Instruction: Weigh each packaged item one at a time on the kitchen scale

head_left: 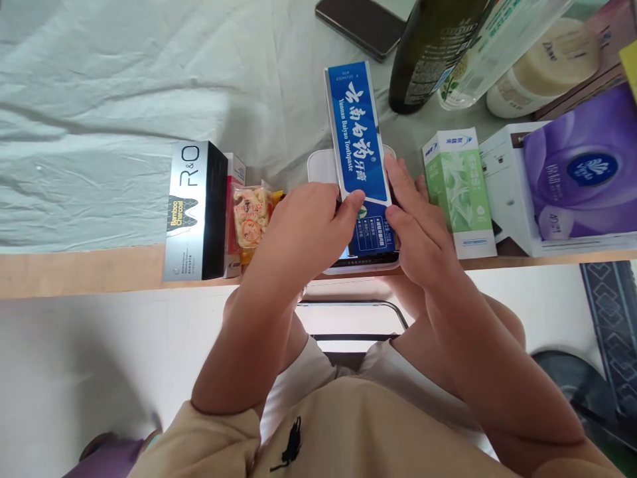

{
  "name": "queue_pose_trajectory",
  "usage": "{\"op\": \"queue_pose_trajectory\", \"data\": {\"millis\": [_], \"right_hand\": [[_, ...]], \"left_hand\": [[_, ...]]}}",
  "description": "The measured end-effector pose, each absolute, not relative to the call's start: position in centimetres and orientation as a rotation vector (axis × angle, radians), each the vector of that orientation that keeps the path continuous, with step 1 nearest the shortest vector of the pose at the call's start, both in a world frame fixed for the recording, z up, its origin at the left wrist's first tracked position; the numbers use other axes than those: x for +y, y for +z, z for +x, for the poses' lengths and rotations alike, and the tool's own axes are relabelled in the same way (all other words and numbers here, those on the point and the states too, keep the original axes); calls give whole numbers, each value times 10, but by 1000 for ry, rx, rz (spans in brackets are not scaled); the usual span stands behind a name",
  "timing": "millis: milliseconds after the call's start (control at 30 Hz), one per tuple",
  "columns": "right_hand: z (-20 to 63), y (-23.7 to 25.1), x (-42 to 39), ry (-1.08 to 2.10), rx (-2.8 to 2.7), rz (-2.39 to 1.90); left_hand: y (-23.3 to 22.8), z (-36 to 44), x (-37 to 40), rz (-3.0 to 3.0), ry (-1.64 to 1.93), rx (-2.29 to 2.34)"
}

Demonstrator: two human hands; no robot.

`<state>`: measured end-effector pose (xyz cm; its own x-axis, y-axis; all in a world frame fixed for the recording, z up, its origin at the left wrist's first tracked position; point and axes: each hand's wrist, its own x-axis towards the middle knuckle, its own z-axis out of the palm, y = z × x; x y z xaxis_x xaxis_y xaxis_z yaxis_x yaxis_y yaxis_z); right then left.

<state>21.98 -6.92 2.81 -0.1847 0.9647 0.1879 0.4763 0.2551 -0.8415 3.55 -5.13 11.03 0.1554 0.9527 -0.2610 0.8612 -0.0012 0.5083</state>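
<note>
Both hands, left (303, 222) & right (415, 222), grip toothpaste box (359, 143), seemingly on scale (318, 166).

Your table (74, 269): pale cloth (99, 99) | on it black-silver box (196, 212), phone (363, 25), dark bottle (432, 53), green carton (460, 192)

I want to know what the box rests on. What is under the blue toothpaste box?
Under the blue toothpaste box, a flat white device shows, its dark front edge visible. The left hand and right hand cover its middle; what it is cannot be told.
</note>
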Motion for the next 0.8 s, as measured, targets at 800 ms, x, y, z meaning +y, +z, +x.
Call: {"op": "queue_pose_trajectory", "data": {"millis": [800], "right_hand": [[223, 20, -63, 758, -1378, -1148]], "left_hand": [[81, 16, -39, 1756, 1647, 990]]}}
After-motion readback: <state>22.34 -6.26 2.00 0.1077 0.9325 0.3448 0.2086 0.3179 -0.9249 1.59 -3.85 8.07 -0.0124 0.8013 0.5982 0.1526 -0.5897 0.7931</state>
